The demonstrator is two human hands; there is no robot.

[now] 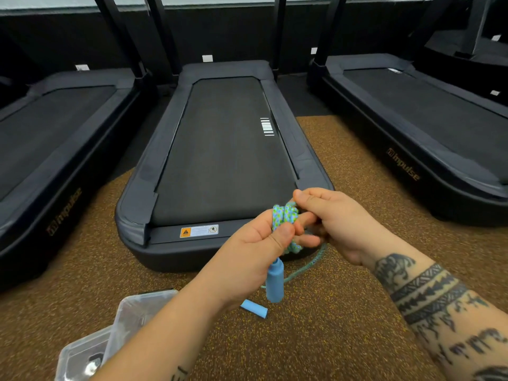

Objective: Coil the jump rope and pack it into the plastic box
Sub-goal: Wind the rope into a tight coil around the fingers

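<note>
The jump rope (284,217) is a speckled blue-green cord bunched into loops between both hands at mid frame. My left hand (255,243) pinches the loops with thumb and fingers. My right hand (335,218) grips the same bundle from the right. One blue handle (275,281) hangs down below my left hand. The other blue handle (254,307) lies on the floor. A loose strand (308,266) trails from the bundle to the floor. The clear plastic box (82,353) sits at the lower left, partly hidden by my left forearm.
A clear lid (140,309) leans against the box. A black treadmill (222,149) stands straight ahead, its rear end just beyond my hands, with another treadmill (55,149) to the left and a third treadmill (428,125) to the right. The floor (330,325) is brown speckled rubber.
</note>
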